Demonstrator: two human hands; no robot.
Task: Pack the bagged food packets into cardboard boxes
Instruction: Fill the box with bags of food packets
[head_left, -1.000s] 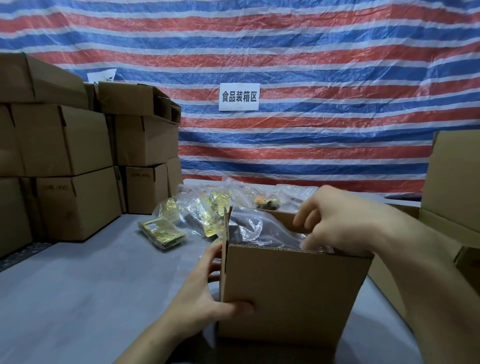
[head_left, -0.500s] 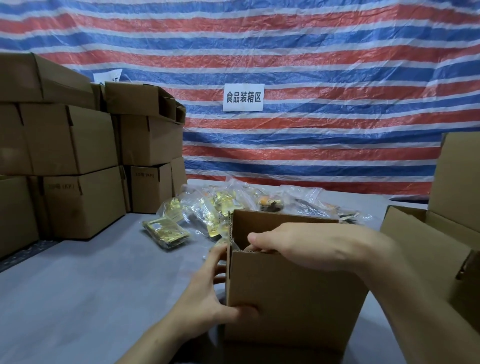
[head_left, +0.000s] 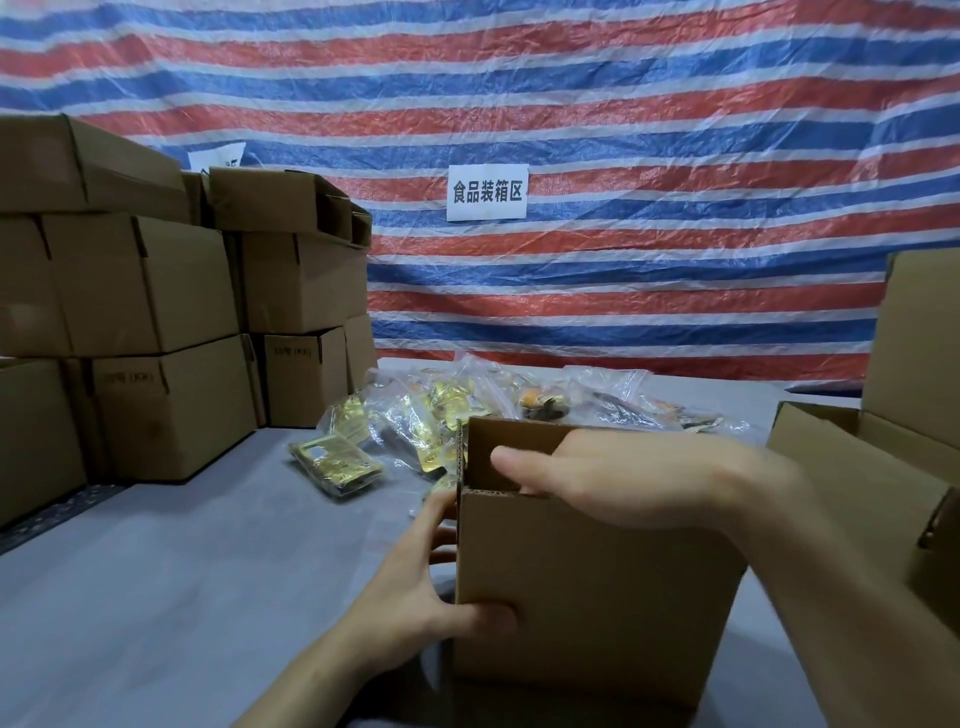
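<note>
1. An open cardboard box (head_left: 597, 587) was stood upright at the near edge of the grey surface (head_left: 156, 597), about midway along it.
2. Its near left corner was gripped by the left hand (head_left: 415, 597), with the thumb pressed on the near face and the fingers wrapped round the left side.
3. The right hand (head_left: 623, 483) was laid over the box's top opening with the thumb out straight. Its fingers were hidden behind the near wall, so it could not be told whether anything was held.
4. A heap of bagged food packets (head_left: 452, 400) was seen just behind the box, toward the far edge. One gold packet (head_left: 335, 465) was laid at the heap's left side.
5. Stacked boxes (head_left: 156, 291) were piled along the left edge, and a second open box (head_left: 852, 457) was placed at the right edge.
</note>
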